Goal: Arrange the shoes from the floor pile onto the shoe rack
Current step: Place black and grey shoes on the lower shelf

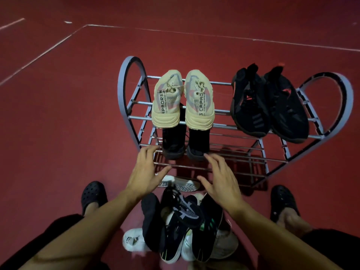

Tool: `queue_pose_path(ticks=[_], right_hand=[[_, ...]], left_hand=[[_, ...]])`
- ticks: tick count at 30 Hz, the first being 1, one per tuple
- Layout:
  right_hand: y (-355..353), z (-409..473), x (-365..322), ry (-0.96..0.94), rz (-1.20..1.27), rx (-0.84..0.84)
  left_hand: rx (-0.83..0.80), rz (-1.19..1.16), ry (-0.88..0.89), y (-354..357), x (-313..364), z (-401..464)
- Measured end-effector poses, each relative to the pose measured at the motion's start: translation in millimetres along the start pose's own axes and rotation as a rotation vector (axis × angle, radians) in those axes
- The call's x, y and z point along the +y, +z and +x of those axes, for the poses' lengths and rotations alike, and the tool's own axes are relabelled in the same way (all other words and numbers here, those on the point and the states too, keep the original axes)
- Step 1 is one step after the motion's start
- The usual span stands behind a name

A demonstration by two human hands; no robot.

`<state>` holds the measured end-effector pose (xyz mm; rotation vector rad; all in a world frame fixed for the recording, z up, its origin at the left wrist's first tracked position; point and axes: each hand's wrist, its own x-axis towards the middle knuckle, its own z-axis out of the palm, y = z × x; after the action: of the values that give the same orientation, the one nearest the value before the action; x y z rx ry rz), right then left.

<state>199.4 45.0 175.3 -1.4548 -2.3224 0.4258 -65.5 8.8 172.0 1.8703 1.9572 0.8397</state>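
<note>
A grey metal shoe rack [134, 117] with heart-shaped ends stands on the red floor. Its top shelf holds a cream pair of sneakers [183, 100] at the left and a black pair with red accents [268, 106] at the right. On the shelf below sits a black pair [184, 145], heels toward me. My left hand [145, 172] and my right hand [220, 176] hover just in front of that black pair, fingers spread, holding nothing. Beneath my arms lies the floor pile [181, 225] of black, white and grey shoes.
My feet in black perforated clogs rest on the floor at the left [93, 195] and right [283, 201] of the pile. White painted lines [58, 43] cross the red floor beyond the rack.
</note>
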Motion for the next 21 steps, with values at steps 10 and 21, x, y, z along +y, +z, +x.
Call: queue_pose_path(ticks=[10, 21], right_hand=[[94.8, -81.1, 45.6, 0.266, 0.264, -0.624], [164.1, -81.5, 39.2, 0.691, 0.422, -0.519]], left_hand=[[-0.621, 0.092, -0.361, 48.4, -77.6, -90.1], [-0.777, -0.042, -0.595, 81.0, -116.1, -106.5]])
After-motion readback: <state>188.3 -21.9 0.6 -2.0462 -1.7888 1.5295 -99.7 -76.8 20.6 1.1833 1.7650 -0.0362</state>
